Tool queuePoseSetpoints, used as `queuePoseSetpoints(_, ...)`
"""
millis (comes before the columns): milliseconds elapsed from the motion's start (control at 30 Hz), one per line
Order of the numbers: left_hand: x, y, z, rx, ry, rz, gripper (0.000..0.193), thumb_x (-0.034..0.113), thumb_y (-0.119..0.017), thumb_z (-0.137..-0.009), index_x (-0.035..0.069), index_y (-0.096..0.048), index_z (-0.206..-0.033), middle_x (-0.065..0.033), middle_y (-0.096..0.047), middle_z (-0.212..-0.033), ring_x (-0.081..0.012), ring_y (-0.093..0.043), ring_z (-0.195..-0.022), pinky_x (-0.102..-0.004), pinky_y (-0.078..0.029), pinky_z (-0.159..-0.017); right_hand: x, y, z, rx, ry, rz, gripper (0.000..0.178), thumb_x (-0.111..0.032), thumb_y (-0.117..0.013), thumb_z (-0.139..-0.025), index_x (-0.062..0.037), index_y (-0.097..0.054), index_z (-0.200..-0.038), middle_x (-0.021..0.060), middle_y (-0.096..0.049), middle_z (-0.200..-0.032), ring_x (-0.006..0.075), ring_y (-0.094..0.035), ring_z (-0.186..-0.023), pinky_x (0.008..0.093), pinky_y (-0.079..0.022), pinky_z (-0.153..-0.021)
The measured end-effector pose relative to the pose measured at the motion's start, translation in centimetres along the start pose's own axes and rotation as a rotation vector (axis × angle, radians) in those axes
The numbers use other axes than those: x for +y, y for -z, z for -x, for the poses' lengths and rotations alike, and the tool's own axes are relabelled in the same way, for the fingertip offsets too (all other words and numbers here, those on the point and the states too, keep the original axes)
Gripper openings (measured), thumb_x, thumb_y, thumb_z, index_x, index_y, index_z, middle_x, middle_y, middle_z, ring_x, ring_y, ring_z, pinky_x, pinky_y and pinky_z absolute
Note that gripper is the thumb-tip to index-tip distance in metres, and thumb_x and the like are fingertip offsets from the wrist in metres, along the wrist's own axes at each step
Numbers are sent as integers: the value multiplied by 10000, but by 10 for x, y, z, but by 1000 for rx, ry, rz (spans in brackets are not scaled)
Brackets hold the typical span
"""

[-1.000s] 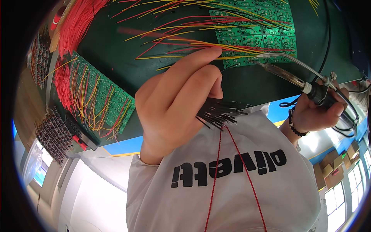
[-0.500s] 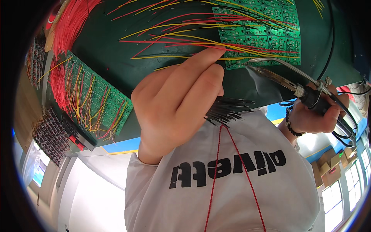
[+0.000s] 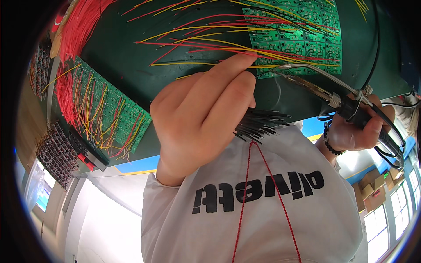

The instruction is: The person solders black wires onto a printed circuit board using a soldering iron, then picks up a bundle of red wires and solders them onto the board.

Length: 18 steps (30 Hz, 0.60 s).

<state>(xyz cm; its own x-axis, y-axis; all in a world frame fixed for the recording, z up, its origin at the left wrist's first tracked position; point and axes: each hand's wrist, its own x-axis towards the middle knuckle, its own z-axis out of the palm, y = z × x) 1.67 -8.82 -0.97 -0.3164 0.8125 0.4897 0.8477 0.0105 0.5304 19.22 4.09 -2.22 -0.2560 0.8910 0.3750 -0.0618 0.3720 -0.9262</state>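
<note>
- On the green tabletop (image 3: 131, 83) lies a circuit board (image 3: 291, 44), cropped above.
- Left hand (image 3: 197, 109) grips black wires (image 3: 263, 122), their inner ends hidden.
- Right hand (image 3: 351, 135) clasps a soldering iron (image 3: 354, 111); tip contact unclear.

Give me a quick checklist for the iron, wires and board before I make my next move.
1. Soldering iron secure in the right hand: ok, gripped around its black handle.
2. Black wires under control: ok, bundled in the left hand, their ends fanned out.
3. Left fingers clear of the hot tip: ok, a gap shows between them.
4. Red and yellow wires well clear of the tip: not ok, some run close beside it.
5. Tip in contact with the circuit board: cannot tell; it is at the near edge, but contact is too small to see.
6. Iron hot: ok, judging by the wisp of smoke.
</note>
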Motion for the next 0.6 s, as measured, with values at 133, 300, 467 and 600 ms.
queuePoseSetpoints(133,1,1,1,-7,9,-9,167,-62,-640,-579,13,-554,-701,-101,-640,-767,-167,-563,-517,-210,-439,-462,3,4,1,-22,21,30,317,-303,-507,-765,-39,-346,-690,169,-553,-603,143,-455,-452,252,-393,-479)
queuePoseSetpoints(300,2,2,0,-25,27,-5,161,-58,-642,-587,13,-555,-703,-103,-639,-766,-172,-571,-530,-212,-444,-469,5,3,1,64,2,-156,318,-296,-501,-769,-42,-327,-691,148,-526,-580,148,-442,-445,258,-386,-470)
queuePoseSetpoints(467,3,3,-1,-27,25,-11,158,-52,-647,-593,10,-556,-705,-105,-639,-761,-175,-573,-533,-213,-448,-472,6,6,-1,72,44,-33,342,-315,-497,-787,-40,-316,-695,140,-524,-598,149,-444,-450,259,-387,-473)
queuePoseSetpoints(600,5,7,-3,-34,66,38,119,-48,-626,-643,0,-561,-730,-127,-631,-806,-191,-598,-633,-223,-461,-542,3,5,0,73,25,-52,338,-309,-488,-795,-37,-323,-678,137,-527,-603,148,-455,-461,262,-392,-479)
